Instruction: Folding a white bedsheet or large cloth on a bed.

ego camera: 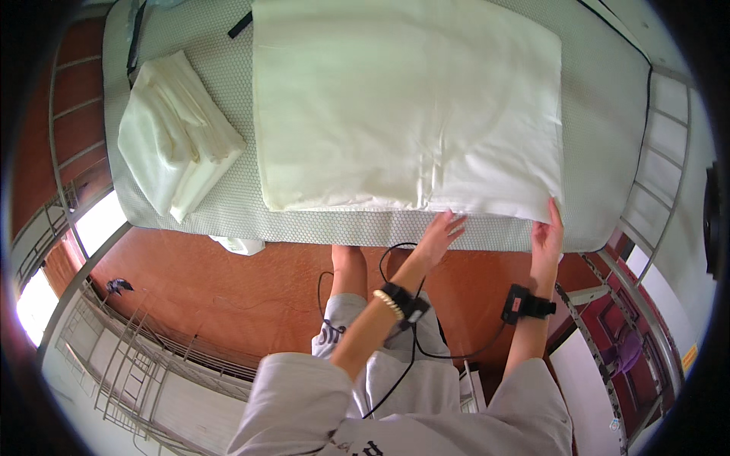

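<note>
A large white cloth [399, 108], folded into a rectangle, lies flat on the mattress with small creases near its front edge. My right hand [547, 233] is at the cloth's near right corner, with the corner between thumb and fingers. At the middle of the front edge, my left hand [440, 235] has its fingers spread and holds nothing; whether the fingertips touch the hem cannot be told. To the left rests a second white cloth [177, 137], folded in thick layers and turned at an angle.
The mattress [604, 142] has a grey honeycomb-patterned cover. Metal bed rails [664, 154] stand at both ends. A black strap [240, 25] pokes out beside the large cloth. Black cables [399, 379] run from my wrist devices across my lap. A white item [239, 245] is below the mattress edge.
</note>
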### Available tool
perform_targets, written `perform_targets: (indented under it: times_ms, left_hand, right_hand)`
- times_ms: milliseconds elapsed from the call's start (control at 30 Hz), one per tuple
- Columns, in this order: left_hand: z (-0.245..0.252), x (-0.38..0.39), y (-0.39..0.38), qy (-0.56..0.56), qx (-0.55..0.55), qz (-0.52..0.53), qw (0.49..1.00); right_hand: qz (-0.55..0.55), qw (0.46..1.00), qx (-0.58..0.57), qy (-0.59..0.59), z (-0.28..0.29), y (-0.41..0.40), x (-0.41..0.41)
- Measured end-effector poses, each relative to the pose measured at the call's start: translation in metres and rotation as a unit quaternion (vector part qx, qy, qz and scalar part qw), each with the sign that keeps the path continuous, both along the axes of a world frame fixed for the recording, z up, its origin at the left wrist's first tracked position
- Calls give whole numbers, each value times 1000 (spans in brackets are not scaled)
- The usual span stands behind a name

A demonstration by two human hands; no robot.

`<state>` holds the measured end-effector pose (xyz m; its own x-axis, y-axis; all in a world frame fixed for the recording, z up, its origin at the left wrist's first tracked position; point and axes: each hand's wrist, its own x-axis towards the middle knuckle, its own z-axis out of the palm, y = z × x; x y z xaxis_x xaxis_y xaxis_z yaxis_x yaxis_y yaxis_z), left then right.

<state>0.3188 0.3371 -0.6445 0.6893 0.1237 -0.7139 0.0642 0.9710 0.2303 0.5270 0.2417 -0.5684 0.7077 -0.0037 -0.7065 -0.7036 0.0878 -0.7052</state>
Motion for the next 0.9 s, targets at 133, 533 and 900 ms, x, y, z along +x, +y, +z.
perform_targets:
  times_ms: [133, 533, 900]
  left_hand:
    - [-16, 5, 54, 63, -159, 334, 927]
    - [-32, -177, 190, 404, 199, 398, 800]
    - [13, -205, 247, 408, 528, -156, 728]
  right_hand:
    - [44, 998, -51, -10, 4, -10, -4]
    - [122, 989, -79, 36, -26, -42, 19]
    - [302, 917, -254, -49, -45, -35, 38]
